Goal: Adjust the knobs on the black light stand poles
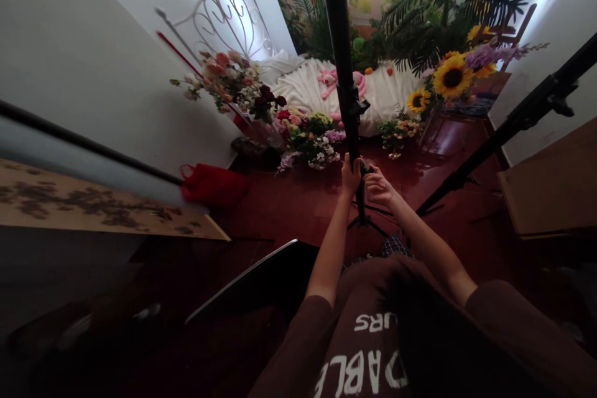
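A black light stand [342,56] rises upright in front of me, its upper end running out of the top of the picture. My left hand [351,176] is closed around its pole, low on the stand. Just to the right, my right hand [379,187] is closed at a black knob [365,169] on the side of the same pole; the fingers partly hide the knob. Higher up, another locking knob [362,106] sticks out from the pole. The spread legs [364,221] of the stand rest on the dark red floor below my hands.
A second black stand [508,121] slants along the right. Flower bunches [321,137] and sunflowers [452,78] surround a white-draped bed [298,84]. A red bag [212,185] lies at left, near a painted scroll [93,202]. A cardboard panel [555,180] leans at right.
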{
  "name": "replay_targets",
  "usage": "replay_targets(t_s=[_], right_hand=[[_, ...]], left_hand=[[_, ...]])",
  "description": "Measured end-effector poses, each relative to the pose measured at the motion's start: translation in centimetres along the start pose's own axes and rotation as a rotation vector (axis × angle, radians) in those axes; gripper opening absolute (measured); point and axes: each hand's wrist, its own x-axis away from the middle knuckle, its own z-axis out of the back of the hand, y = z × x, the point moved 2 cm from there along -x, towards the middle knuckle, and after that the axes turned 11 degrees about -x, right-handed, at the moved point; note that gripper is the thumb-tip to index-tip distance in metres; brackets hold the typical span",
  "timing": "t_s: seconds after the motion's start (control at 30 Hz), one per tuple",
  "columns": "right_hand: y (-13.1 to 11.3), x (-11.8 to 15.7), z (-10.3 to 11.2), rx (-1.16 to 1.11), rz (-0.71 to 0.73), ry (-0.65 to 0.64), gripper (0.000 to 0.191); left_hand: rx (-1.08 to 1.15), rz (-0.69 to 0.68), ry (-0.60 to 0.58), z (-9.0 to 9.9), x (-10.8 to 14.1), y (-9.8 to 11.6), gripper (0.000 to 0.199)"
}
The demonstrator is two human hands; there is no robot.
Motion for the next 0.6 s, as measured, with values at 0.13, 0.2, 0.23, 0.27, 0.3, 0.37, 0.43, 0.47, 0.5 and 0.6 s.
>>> replay_targets(t_s=[0.13,0.2,0.23,0.27,0.3,0.37,0.43,0.47,0.5,0.6], right_hand=[[0.3,-0.5,0.8,0.452,0.223,0.197,0.036],[0.1,-0.1,1.2,0.757,0.458,0.265,0.037],[0.0,0.3,1.4,0.915,0.574,0.274,0.038],[-0.1,0.7,1.5,1.069,0.666,0.268,0.038],[-0.2,1.2,1.5,1.206,0.733,0.253,0.037],[-0.4,1.9,1.2,1.387,0.831,0.223,0.027],[-0.8,2.3,0.1,1.448,0.958,0.173,0.015],[-1.1,2.2,-0.8,1.455,1.044,0.139,0.024],[-1.5,1.9,-1.9,1.462,1.132,0.097,0.039],[-2.5,0.2,-6.5,1.518,1.300,-0.067,0.071]], left_hand=[[-0.004,0.002,-0.026,0.2,0.0,-0.3,0.055],[0.005,-0.014,-0.052,0.3,0.1,-0.5,0.053],[0.010,-0.024,-0.060,0.3,0.1,-0.5,0.052],[0.014,-0.031,-0.062,0.3,0.1,-0.6,0.050],[0.014,-0.033,-0.057,0.3,0.1,-0.6,0.049],[0.007,-0.026,-0.038,0.3,0.1,-0.7,0.046],[0.002,-0.012,-0.031,0.3,0.1,-0.7,0.044],[0.005,-0.005,-0.034,0.2,0.1,-0.7,0.043],[0.009,0.000,-0.036,0.2,0.1,-0.7,0.043],[0.021,0.003,-0.048,0.3,0.1,-0.4,0.048]])
